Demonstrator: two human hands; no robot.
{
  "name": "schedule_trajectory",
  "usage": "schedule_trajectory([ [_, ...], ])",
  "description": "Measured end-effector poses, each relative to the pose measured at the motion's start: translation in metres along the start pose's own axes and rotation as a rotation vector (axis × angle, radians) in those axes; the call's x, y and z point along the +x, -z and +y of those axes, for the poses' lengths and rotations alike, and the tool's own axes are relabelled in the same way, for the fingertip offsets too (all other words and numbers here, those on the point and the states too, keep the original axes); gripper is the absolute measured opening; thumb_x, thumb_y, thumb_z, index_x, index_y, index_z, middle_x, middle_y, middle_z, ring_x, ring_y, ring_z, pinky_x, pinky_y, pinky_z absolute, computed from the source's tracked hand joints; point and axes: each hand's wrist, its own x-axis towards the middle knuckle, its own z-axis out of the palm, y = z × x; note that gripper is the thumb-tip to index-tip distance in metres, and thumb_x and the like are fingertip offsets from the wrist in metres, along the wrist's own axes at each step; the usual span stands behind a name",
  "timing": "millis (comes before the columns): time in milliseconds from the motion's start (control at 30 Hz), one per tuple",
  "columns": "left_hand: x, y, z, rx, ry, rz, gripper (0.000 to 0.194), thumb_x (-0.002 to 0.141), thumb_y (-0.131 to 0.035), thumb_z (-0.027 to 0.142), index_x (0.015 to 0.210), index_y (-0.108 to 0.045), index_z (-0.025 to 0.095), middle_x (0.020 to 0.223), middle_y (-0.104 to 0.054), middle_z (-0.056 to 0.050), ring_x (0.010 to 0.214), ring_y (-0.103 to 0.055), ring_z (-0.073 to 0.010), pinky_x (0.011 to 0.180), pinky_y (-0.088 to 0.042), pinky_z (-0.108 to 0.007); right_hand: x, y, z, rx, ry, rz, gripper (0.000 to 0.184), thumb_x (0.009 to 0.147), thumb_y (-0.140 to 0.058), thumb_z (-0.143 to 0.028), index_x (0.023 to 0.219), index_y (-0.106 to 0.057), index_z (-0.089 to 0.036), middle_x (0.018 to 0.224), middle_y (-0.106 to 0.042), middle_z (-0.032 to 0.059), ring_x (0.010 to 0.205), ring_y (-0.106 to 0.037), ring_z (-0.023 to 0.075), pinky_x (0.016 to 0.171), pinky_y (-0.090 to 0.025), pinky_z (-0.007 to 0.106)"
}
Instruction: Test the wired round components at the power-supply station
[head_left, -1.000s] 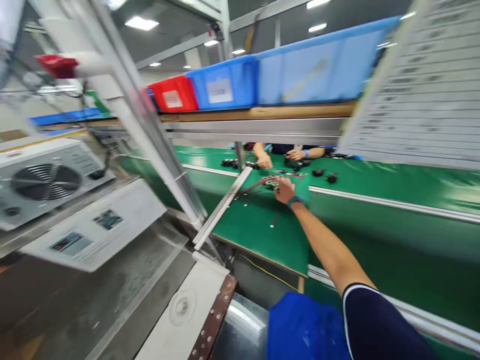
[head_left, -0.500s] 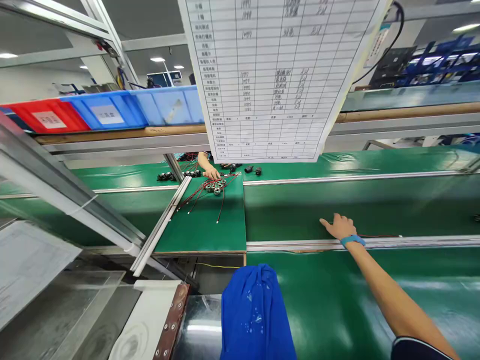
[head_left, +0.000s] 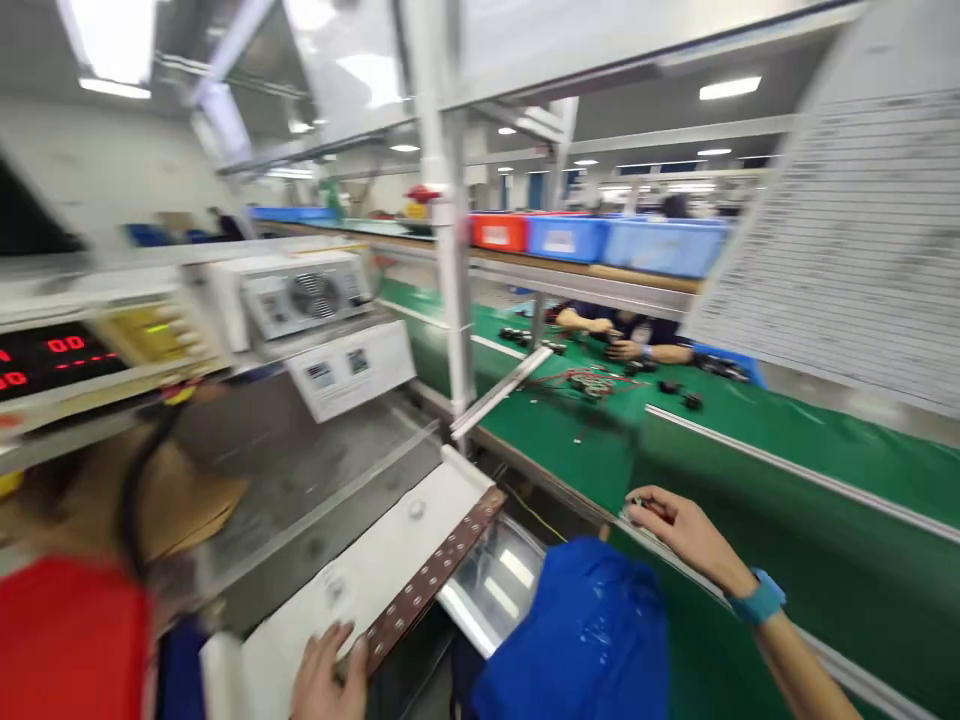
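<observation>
Currently, in the head view, the right hand (head_left: 667,525) pinches a small part (head_left: 637,503), blurred and half hidden, between thumb and fingers. Beyond that grip, red-wired parts (head_left: 592,382) lie on a green board (head_left: 562,460). Well left of it, the left hand (head_left: 330,675), fingers apart, is at a brown strip (head_left: 435,575); I cannot tell whether they touch.

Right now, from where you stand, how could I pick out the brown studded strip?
Start at the blue fabric at the bottom centre. To its left, edging the white surface, the brown studded strip slants down towards the person's left hand. Its dark colour and rows of pale round studs set it apart from that white surface.
</observation>
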Motion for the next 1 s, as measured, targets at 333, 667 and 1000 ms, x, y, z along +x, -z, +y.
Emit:
schedule_trajectory([
  [333, -0.037, 0.017, 0.108, -0.98, -0.069, -0.423, 0.06, 0.082, -0.06, 0.056, 0.126, -0.053, 0.015, 0.129, -0.062, -0.016, 0.122, -0.056, -0.0258, 0.111, -0.037, -0.041, 0.022, -0.297, -0.209, 0.255, 0.231, -0.937, 0.029, 0.083, -0.058, -0.052, 0.086, -0.052, -0.024, 0.055, -0.05, -0.006, 0.041, -0.038, 0.0099, 0.04, -0.026, 0.022],
  [667, -0.065, 0.017, 0.026, -1.201, 0.672, -0.272, 0.07, 0.054, -0.064, 0.082, 0.08, -0.052, 0.018, 0.045, -0.049, 0.008, 0.045, -0.055, -0.0114, 0.047, -0.032, -0.021, 0.073, -0.473, -0.171, -0.571, 0.917, -0.896, 0.04, 0.07, -0.05, 0.001, 0.102, -0.06, -0.021, 0.096, -0.063, 0.004, 0.078, -0.056, 0.0156, 0.069, -0.036, 0.024],
  [1000, -0.068, 0.025, 0.028, -1.19, 0.745, -0.456, 0.062, 0.06, -0.063, 0.076, 0.077, -0.055, 0.017, 0.051, -0.058, 0.002, 0.046, -0.06, -0.0121, 0.043, -0.033, -0.021, 0.079, -0.495, -0.146, -0.524, 1.141, -0.981, 0.048, 0.071, -0.039, 0.006, 0.103, -0.064, -0.02, 0.108, -0.059, 0.0071, 0.101, -0.053, 0.0202, 0.087, -0.04, 0.03],
])
